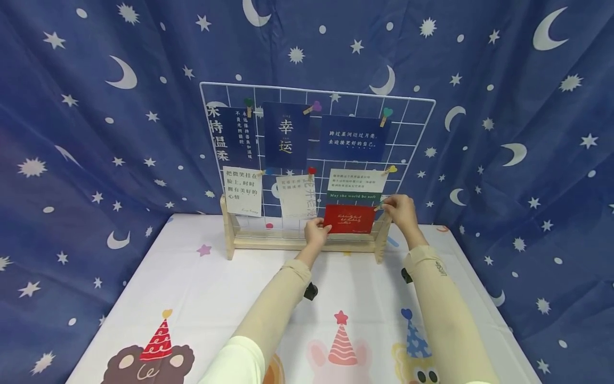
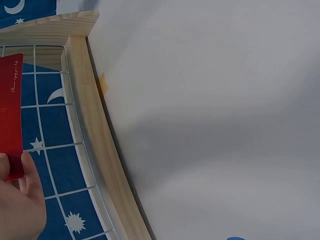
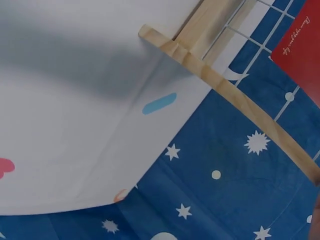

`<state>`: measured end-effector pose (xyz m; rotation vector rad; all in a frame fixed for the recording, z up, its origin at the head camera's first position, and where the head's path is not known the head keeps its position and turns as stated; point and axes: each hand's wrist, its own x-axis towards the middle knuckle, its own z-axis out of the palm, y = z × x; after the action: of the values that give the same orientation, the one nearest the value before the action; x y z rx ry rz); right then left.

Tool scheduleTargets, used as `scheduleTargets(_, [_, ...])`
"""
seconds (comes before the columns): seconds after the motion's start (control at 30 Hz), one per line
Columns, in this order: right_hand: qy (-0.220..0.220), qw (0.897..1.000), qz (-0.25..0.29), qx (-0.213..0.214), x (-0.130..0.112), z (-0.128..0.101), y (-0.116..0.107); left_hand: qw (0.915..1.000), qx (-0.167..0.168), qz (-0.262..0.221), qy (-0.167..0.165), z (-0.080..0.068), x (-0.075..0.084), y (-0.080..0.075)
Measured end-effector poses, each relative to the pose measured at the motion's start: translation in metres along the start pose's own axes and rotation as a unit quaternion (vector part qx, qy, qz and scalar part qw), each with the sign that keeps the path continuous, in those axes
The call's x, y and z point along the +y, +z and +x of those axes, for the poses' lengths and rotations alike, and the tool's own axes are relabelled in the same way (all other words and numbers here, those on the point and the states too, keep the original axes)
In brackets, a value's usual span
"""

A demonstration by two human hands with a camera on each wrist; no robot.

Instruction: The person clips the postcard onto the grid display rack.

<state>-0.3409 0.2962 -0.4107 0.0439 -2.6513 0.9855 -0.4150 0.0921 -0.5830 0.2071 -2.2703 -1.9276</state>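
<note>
A red card (image 1: 349,219) with pale script is against the lower right of a white wire grid (image 1: 268,95). My left hand (image 1: 316,233) pinches the card's left edge near the bottom; in the left wrist view, thumb and fingers of that hand (image 2: 24,200) grip the card's corner. At the card's upper right corner my right hand (image 1: 402,210) pinches a small wooden clothespin (image 1: 378,206). Just a sliver of the right hand (image 3: 315,220) shows in the right wrist view, with part of the red card (image 3: 300,60) above it.
Above the red card hangs a white and green card (image 1: 356,186) under a yellow heart clothespin (image 1: 392,169). Several blue and white cards (image 1: 286,136) are clipped elsewhere on the grid. A wooden stand (image 1: 302,245) holds it on a white printed tablecloth (image 1: 201,288), before a starry blue curtain (image 1: 144,32).
</note>
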Motion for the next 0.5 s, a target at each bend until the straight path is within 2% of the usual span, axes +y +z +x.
scheduleTargets(0.03, [-0.001,1.0,-0.001,-0.001,0.0,0.001,0.0,1.0,0.001,0.007,-0.005,-0.011,0.016,-0.007])
scheduleTargets(0.07, [-0.002,1.0,0.0,0.0,-0.001,0.001,0.001,0.9998,-0.004,0.015,-0.015,-0.017,0.025,-0.012])
scheduleTargets(0.1, [-0.004,1.0,-0.002,0.003,-0.001,0.001,0.002,0.9998,-0.003,0.014,-0.013,-0.019,0.026,-0.014])
scheduleTargets(0.17, [-0.008,1.0,-0.004,0.01,-0.001,0.001,0.004,0.9998,0.013,0.008,0.013,-0.002,-0.001,-0.003])
scheduleTargets(0.2, [-0.012,1.0,-0.008,0.015,-0.001,0.001,0.005,0.9997,0.008,0.021,0.013,0.018,-0.027,0.008])
scheduleTargets(0.33, [-0.033,0.999,-0.028,0.021,-0.001,0.001,0.007,0.9966,0.047,0.036,0.058,0.06,-0.088,0.037])
scheduleTargets(0.4, [-0.041,0.998,-0.039,0.016,-0.002,0.001,0.008,0.9958,0.05,0.056,0.052,0.079,-0.113,0.051])
scheduleTargets(0.43, [-0.043,0.998,-0.042,0.013,-0.002,0.002,0.008,0.9946,0.064,0.054,0.062,0.088,-0.127,0.059])
scheduleTargets(0.5, [-0.043,0.998,-0.049,0.009,-0.002,0.002,0.009,0.9943,0.061,0.058,0.065,0.104,-0.148,0.071])
